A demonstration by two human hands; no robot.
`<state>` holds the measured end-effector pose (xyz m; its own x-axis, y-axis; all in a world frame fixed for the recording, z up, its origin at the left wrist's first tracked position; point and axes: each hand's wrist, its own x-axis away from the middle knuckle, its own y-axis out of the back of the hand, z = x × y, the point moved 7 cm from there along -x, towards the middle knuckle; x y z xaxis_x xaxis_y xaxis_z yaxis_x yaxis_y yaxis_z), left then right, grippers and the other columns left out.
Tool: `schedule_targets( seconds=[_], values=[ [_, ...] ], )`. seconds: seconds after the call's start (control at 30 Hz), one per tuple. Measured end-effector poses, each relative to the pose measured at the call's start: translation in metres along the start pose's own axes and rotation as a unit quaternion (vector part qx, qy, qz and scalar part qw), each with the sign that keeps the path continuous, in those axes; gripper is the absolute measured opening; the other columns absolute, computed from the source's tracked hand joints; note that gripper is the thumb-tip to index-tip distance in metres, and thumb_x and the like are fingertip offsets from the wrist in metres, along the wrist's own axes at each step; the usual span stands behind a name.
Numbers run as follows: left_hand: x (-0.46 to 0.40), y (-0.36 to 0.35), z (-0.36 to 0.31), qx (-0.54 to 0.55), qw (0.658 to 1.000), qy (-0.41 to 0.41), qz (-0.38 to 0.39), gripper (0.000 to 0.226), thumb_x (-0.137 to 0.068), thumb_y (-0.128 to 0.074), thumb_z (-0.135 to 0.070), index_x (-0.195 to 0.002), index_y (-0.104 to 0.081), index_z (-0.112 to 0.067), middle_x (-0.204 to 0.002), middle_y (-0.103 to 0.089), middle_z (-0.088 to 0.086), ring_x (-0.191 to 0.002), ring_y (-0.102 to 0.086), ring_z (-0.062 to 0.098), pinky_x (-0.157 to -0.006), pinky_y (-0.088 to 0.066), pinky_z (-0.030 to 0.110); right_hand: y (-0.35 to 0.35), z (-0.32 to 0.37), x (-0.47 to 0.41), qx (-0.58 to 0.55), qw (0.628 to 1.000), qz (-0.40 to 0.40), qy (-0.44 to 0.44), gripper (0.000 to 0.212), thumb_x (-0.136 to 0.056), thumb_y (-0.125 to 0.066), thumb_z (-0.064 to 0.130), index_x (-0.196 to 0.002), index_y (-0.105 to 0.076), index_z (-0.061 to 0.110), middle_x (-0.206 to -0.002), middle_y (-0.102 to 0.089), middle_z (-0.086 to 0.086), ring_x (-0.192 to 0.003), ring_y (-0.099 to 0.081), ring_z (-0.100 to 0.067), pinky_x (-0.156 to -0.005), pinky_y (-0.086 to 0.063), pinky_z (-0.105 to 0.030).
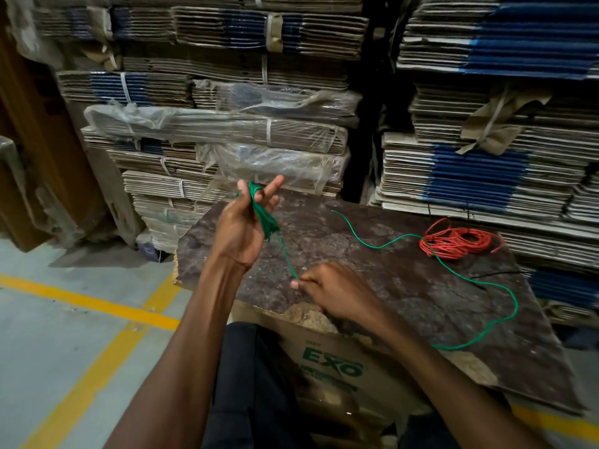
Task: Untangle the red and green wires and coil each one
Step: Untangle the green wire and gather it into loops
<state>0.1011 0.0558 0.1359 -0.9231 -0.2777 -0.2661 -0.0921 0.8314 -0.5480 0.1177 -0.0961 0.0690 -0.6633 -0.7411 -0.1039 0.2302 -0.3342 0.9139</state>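
Wound round the fingers of the left hand (241,226), raised above the bench (405,286), sits a bundle of green wire (264,215); that grip holds the loops. From the bundle 1 strand runs down to the right hand (334,291), whose grip pinches it at the fingertips just over the bench's near edge. Loose green wire trails across the bench top, passing the red wire (457,243), which lies coiled at the far right side. Stacks of flattened cardboard (227,131) stand behind the bench.
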Motion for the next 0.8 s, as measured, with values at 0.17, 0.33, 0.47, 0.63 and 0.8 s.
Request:
schedule_targets(
  seconds=[0.17,0.33,0.47,0.63,0.8],
  values=[
    [-0.006,0.007,-0.015,-0.166,0.981,-0.081,-0.055,0.040,-0.105,-0.034,-0.030,-0.071,-0.048,-0.017,-0.112,-0.069,0.012,-0.120,-0.057,0.017,-0.090,-0.036,0.025,0.017,0.031,0.025,-0.027,0.996,-0.038,0.071,0.043,-0.096,-0.046,0.046,-0.071,-0.052,0.012,-0.056,-0.044,0.000,-0.058,-0.047,-0.018,-0.057,-0.040,-0.036],
    [-0.001,-0.001,-0.022,-0.402,0.907,-0.127,-0.016,0.042,-0.106,-0.033,-0.024,-0.070,-0.050,-0.012,-0.116,-0.069,0.012,-0.063,-0.052,0.001,-0.060,-0.034,0.011,0.027,0.026,0.038,-0.199,0.977,-0.060,0.052,0.020,-0.092,-0.054,0.041,-0.083,-0.065,0.027,-0.062,-0.061,0.011,-0.057,-0.056,0.001,-0.059,-0.050,-0.031],
    [-0.003,0.007,-0.025,-0.519,0.842,-0.139,0.039,0.042,-0.103,-0.037,-0.038,-0.069,-0.055,-0.021,-0.111,-0.072,-0.001,-0.074,-0.062,0.010,-0.060,-0.040,0.028,0.031,0.012,0.047,-0.311,0.948,-0.053,0.033,0.016,-0.094,-0.058,0.031,-0.087,-0.068,0.022,-0.080,-0.068,-0.005,-0.068,-0.059,-0.004,-0.062,-0.057,-0.038],
    [0.001,0.016,-0.008,-0.612,0.782,-0.095,0.075,0.054,-0.100,-0.039,-0.044,-0.091,-0.071,-0.002,-0.077,-0.065,-0.008,-0.060,-0.055,-0.002,-0.058,-0.041,0.023,0.060,-0.002,0.060,-0.254,0.959,-0.116,0.047,0.015,-0.094,-0.058,0.025,-0.087,-0.070,0.021,-0.076,-0.068,0.006,-0.069,-0.060,-0.013,-0.065,-0.046,-0.032],
    [0.003,0.022,0.007,-0.657,0.748,-0.052,0.086,0.056,-0.095,-0.038,-0.052,-0.066,-0.064,-0.012,-0.059,-0.061,-0.001,-0.051,-0.052,0.002,-0.055,-0.038,0.029,0.092,-0.024,0.054,0.057,0.981,-0.184,-0.002,0.025,-0.092,-0.049,0.048,-0.101,-0.066,0.032,-0.087,-0.070,0.009,-0.083,-0.064,-0.013,-0.065,-0.050,-0.034]
  ],
)
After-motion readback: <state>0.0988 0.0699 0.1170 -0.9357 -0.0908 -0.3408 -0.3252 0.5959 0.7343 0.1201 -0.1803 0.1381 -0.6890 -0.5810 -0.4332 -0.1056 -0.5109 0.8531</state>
